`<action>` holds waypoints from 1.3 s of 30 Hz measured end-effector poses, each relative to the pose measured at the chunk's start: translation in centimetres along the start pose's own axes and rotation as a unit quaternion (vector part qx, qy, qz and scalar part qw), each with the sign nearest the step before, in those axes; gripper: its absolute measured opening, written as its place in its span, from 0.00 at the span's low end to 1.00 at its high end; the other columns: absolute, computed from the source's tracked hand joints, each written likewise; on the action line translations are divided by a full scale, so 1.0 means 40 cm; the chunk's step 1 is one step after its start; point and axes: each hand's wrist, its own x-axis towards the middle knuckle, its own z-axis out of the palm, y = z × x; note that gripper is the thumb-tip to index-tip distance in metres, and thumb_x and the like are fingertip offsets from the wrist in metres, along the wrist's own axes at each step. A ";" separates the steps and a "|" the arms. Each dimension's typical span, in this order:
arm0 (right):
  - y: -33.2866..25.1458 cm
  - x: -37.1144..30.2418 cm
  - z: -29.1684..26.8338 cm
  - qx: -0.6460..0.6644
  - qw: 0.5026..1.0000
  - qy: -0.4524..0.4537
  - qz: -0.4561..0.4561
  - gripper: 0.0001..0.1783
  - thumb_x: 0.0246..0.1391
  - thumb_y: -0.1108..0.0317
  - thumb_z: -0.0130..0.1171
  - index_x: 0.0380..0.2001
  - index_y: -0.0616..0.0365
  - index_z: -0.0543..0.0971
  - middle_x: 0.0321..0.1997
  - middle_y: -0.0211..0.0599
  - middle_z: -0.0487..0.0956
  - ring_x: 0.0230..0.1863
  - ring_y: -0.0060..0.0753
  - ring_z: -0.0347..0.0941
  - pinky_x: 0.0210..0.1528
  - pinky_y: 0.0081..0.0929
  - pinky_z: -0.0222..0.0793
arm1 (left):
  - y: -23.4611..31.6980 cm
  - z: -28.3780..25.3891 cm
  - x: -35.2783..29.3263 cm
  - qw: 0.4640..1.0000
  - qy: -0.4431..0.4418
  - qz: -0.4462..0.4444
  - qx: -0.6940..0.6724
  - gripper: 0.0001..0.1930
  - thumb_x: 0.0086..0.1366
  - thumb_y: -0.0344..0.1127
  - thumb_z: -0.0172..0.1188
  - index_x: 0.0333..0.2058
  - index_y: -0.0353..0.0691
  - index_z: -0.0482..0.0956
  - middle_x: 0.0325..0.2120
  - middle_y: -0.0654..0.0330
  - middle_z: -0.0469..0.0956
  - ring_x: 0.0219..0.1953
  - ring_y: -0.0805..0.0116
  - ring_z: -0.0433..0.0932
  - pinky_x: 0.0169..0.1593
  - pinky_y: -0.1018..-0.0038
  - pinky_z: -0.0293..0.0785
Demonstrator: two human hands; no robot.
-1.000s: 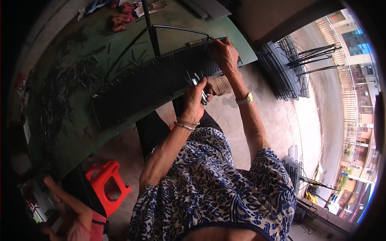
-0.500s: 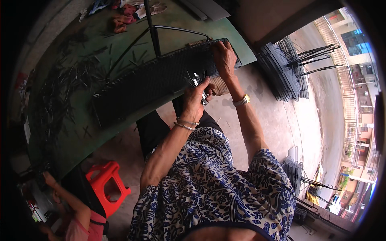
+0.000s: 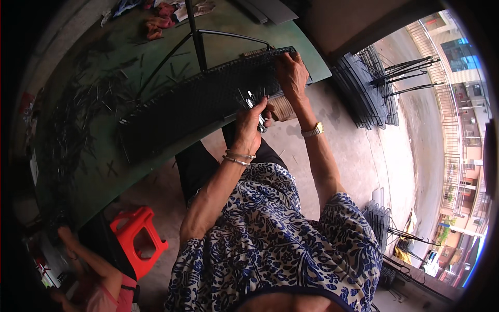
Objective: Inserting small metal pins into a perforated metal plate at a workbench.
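A long black mesh panel (image 3: 208, 99) with a rod frame lies across the near side of the green table. My left hand (image 3: 250, 127) is closed round a bundle of thin metal strips (image 3: 251, 99), which fan out past the thumb just above the panel's near edge. At the panel's far right corner is my right hand (image 3: 292, 75), its fingers bent down and pressed together on the rim. Whatever those fingertips pinch is hidden behind the hand. Black rods (image 3: 199, 49) rise from the panel's far edge.
Loose dark strips (image 3: 78, 114) are heaped on the left of the green table (image 3: 119, 179). Cloths (image 3: 161, 21) lie at the back. A corrugated brown piece (image 3: 283, 108) sits under the panel's right end. Black racks (image 3: 358, 88) stand right; a red stool (image 3: 138, 242) and another person (image 3: 104, 281) are lower left.
My left hand has drawn slightly left with the strips, which have tilted a little. My right hand has stayed at the corner, with only a small shift of the fingers.
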 end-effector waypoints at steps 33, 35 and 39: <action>-0.052 -0.097 -0.203 0.445 0.808 -0.328 0.201 0.11 0.55 0.65 0.59 0.31 0.63 0.78 0.27 0.30 0.78 0.28 0.18 0.73 0.30 0.19 0.69 | 0.001 0.021 -0.008 0.992 0.047 0.011 0.113 0.07 0.57 0.38 0.64 0.30 0.42 0.81 0.29 0.67 0.81 0.29 0.79 0.76 0.24 0.81 0.63; -0.037 -0.093 -0.192 0.455 0.816 -0.313 0.169 0.10 0.55 0.66 0.58 0.31 0.64 0.78 0.26 0.30 0.78 0.27 0.19 0.73 0.30 0.20 0.69 | -0.001 0.024 -0.002 0.994 0.053 0.015 0.100 0.07 0.58 0.38 0.64 0.31 0.42 0.81 0.29 0.67 0.81 0.30 0.78 0.77 0.25 0.80 0.65; -0.016 -0.058 -0.177 0.345 0.908 -0.204 0.126 0.08 0.57 0.70 0.54 0.32 0.66 0.77 0.26 0.36 0.80 0.27 0.23 0.76 0.31 0.22 0.71 | -0.004 0.003 0.015 0.997 0.037 -0.021 0.061 0.09 0.62 0.36 0.60 0.40 0.42 0.78 0.35 0.62 0.81 0.37 0.70 0.80 0.34 0.73 0.74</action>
